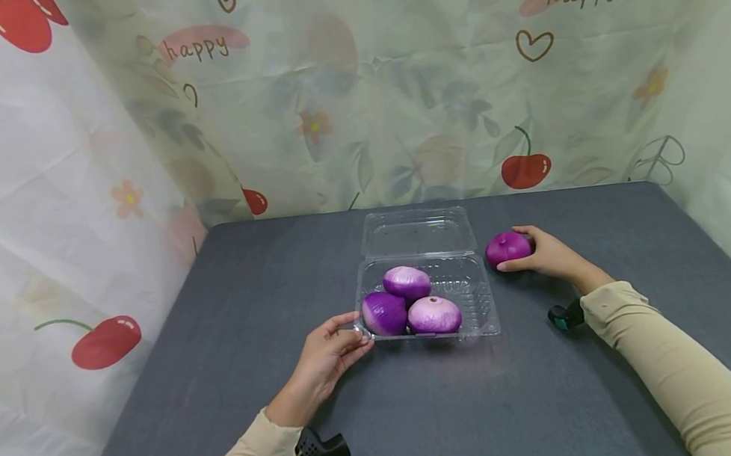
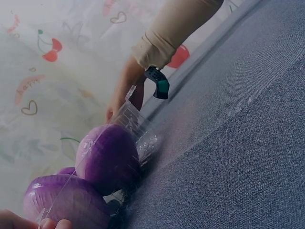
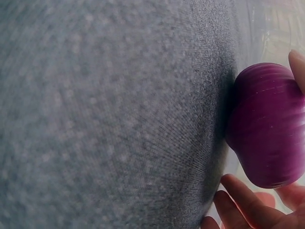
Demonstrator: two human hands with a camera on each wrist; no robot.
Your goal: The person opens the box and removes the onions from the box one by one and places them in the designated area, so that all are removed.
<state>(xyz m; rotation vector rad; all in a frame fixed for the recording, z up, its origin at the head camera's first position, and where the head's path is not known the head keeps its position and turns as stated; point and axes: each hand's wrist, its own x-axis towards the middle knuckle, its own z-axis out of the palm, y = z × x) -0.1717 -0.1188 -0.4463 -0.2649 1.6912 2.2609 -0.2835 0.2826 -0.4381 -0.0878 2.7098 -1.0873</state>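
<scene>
A clear plastic clamshell box (image 1: 476, 306) lies on the table, its lid (image 1: 416, 233) folded back behind it. Three purple onions sit inside: one onion (image 1: 407, 283) at the back, another (image 1: 385, 314) at front left and a third (image 1: 434, 316) at front right. My left hand (image 1: 326, 360) pinches the box's front left corner between thumb and fingers. To the right of the box, my right hand (image 1: 548, 256) grips a fourth, darker purple onion (image 1: 507, 248) from its right side. In the right wrist view this onion (image 3: 269, 124) shows between thumb and fingers, at the table surface.
The grey cloth-covered table (image 1: 455, 421) spreads around the box. Printed curtains (image 1: 379, 106) hang behind and at both sides. A black camera sits on each wrist, the left camera (image 1: 323, 449) and the right camera (image 1: 565, 316), both close to the tabletop.
</scene>
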